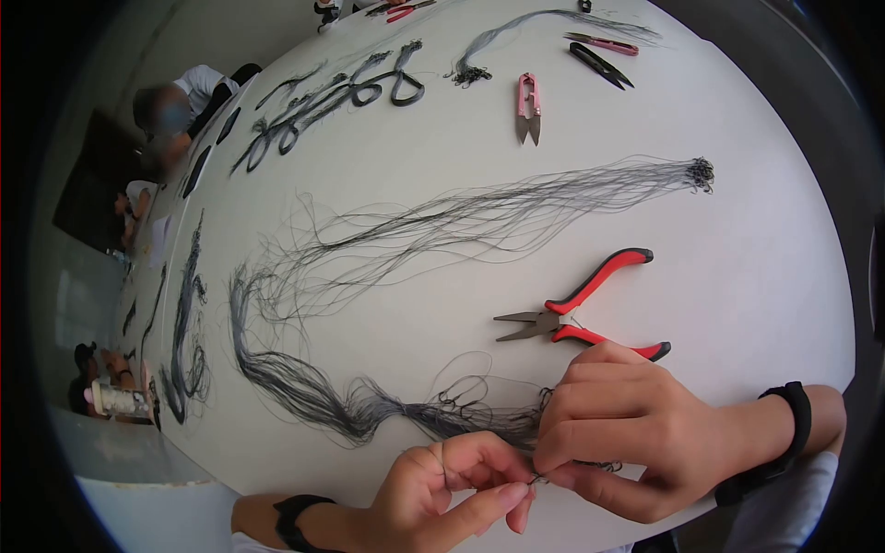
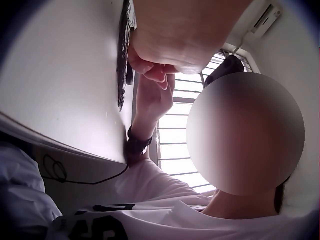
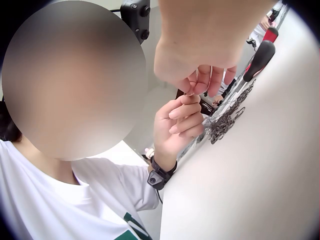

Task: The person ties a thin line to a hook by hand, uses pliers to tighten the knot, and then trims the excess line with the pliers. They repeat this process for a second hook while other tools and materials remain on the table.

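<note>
Close together at the front of the table, my left hand (image 1: 452, 488) and right hand (image 1: 636, 433) meet fingertip to fingertip. Both pinch the small dark end of a thin strand (image 1: 537, 477); a fine loop runs round a left finger. What exactly the end is, I cannot tell. Beneath and behind the hands lies a bundle of thin grey-black strands (image 1: 304, 392), partly hidden by my right hand. Its dark, hook-shaped curled ends (image 3: 225, 122) appear below the fingers in the right wrist view. Red-and-black pliers (image 1: 553, 323) lie spread just beyond my right hand.
A second strand bundle (image 1: 442, 217) stretches across the middle, its curled ends (image 1: 701, 175) at right. Pink thread snips (image 1: 527, 111) and black snips (image 1: 601, 66) lie at the back. Looped bundles (image 1: 332, 106) are at back left. Other people sit along the table's left side.
</note>
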The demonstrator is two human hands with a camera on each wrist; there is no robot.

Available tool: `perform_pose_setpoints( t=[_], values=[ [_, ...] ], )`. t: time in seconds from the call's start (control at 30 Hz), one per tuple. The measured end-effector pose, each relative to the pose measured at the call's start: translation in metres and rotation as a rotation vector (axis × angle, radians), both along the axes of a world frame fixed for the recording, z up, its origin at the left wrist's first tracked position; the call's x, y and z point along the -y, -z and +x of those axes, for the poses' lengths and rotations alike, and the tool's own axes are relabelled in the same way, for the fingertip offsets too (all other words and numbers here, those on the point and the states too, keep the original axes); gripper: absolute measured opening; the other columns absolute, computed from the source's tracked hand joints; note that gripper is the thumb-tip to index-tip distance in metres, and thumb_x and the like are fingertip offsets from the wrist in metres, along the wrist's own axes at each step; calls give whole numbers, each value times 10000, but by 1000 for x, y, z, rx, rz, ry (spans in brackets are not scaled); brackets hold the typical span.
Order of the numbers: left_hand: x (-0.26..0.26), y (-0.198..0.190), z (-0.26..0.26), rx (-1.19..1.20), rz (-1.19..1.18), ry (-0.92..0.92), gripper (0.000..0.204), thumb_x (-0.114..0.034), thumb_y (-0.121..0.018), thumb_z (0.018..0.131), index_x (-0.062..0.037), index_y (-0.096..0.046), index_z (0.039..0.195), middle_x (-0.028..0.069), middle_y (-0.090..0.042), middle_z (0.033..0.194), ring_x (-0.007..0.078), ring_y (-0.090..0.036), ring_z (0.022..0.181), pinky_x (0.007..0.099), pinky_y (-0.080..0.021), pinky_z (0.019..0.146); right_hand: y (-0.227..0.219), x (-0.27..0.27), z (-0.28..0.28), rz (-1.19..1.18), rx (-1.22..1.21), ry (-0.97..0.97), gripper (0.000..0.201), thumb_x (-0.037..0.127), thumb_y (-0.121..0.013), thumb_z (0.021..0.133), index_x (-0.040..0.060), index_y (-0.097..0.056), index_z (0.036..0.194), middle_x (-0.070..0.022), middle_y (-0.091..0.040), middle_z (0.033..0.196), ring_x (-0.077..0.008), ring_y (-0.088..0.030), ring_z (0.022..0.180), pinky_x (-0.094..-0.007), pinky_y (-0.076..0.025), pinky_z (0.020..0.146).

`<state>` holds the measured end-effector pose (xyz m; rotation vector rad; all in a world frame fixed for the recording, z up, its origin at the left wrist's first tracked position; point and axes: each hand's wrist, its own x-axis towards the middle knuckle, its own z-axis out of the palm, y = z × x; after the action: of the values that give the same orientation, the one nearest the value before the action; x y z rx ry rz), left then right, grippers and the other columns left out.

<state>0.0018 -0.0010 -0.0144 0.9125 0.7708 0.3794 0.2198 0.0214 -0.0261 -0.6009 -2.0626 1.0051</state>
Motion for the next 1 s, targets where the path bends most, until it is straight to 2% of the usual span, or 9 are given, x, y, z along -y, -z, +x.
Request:
perform_pose_setpoints(
  t=[0.17, 0.33, 0.5, 0.63, 0.7, 0.77, 0.83, 0.9, 1.0],
  values=[
    [6, 11, -4, 17, 66, -35, 83, -54, -483, 899, 9, -525, 933, 62, -575, 786, 87, -537, 680, 208, -401, 600, 1, 1, -2, -14, -1, -4, 101, 12, -622, 701, 46, -604, 794, -50, -567, 767, -208, -509, 648, -309, -359, 640],
    [11, 16, -3, 32, 224, -120, 42, -19, -500, 870, 0, -534, 884, 54, -568, 733, 79, -523, 608, 202, -398, 550, -4, 6, -4, -386, -62, -82, 68, -38, -562, 785, -3, -593, 835, -80, -563, 766, -212, -540, 675, -300, -416, 595],
    [0, -8, 11, -271, 909, 3, 126, 38, -410, 822, 0, -478, 723, 28, -439, 531, 88, -408, 443, 240, -396, 475, -13, 5, -1, -620, -16, -156, 57, -33, -544, 824, -22, -576, 869, -85, -564, 776, -161, -551, 685, -259, -430, 593],
    [-2, -8, 4, -347, 1121, 130, 110, 81, -470, 811, -3, -532, 847, 44, -540, 617, 95, -485, 503, 250, -466, 585, -12, 8, -1, -755, -54, -163, 49, -22, -547, 837, -23, -574, 877, -83, -564, 781, -147, -551, 671, -250, -432, 588],
    [-3, -5, 6, -332, 1309, 94, 24, -1, -535, 830, -18, -550, 837, -14, -538, 687, 56, -485, 588, 202, -383, 537, -11, 10, -2, -787, -70, -157, 51, -28, -547, 829, -24, -575, 871, -84, -565, 782, -148, -552, 669, -250, -432, 585],
    [-2, -3, 9, -263, 1214, 22, 27, 4, -542, 822, -20, -554, 829, -12, -535, 672, 49, -475, 576, 202, -377, 520, -12, 9, -2, -817, -86, -151, 53, -34, -548, 821, -24, -576, 865, -85, -565, 783, -149, -553, 667, -250, -433, 581],
    [2, 3, 7, -195, 1118, -48, 32, 8, -548, 814, -21, -558, 822, -9, -532, 657, 42, -464, 564, 202, -370, 504, -15, 7, -1, -525, -1, -75, 74, -54, -548, 786, -22, -582, 844, -93, -569, 782, -177, -557, 667, -263, -435, 578],
    [10, 13, -1, -169, 440, -127, 39, 14, -549, 805, -18, -567, 818, 1, -540, 661, 39, -453, 543, 200, -361, 480, -8, 8, -3, -401, -24, -32, 91, -61, -557, 755, -18, -588, 829, -91, -569, 775, -192, -553, 657, -271, -434, 569],
    [-3, -8, 0, -109, 188, 39, 89, 20, -457, 867, 1, -513, 933, 53, -571, 723, 90, -492, 552, 259, -466, 641, -6, 5, -7, -162, -31, 28, 134, -70, -577, 686, -3, -602, 800, -84, -568, 759, -215, -543, 639, -285, -432, 553]
  ],
)
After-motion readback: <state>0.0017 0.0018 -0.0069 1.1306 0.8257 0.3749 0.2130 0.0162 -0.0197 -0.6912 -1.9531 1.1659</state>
